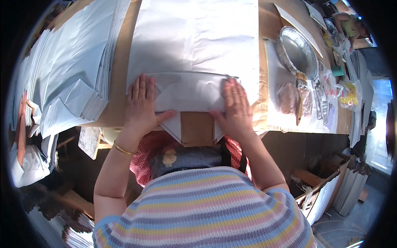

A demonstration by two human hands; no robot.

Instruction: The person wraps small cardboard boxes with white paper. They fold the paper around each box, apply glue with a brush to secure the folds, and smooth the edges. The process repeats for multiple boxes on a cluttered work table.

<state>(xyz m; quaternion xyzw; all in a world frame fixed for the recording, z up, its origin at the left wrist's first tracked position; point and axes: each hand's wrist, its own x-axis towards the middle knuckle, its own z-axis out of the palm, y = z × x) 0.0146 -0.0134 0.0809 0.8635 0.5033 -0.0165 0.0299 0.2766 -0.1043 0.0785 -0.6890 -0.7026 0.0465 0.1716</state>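
A large white paper sheet or bag (198, 40) lies lengthwise on the table before me. Its near end is folded over into a flat band (189, 96) with slanted corner folds. My left hand (139, 102) presses flat on the band's left end, thumb spread inward. On its right end rests my right hand (237, 105), palm down, with the thumb pointing in. Neither hand grips anything. Between the thumbs a brown rectangular panel (197, 128) with white folded flaps at its sides sticks out past the table's front edge.
Stacked white paper bags (71, 71) fill the table's left side. At right are a metal basin (297, 52), a wooden-handled brush (299, 102), and plastic bags (349, 93). Another person's arm (21, 130) reaches in at far left; a second person (347, 24) is at far upper right.
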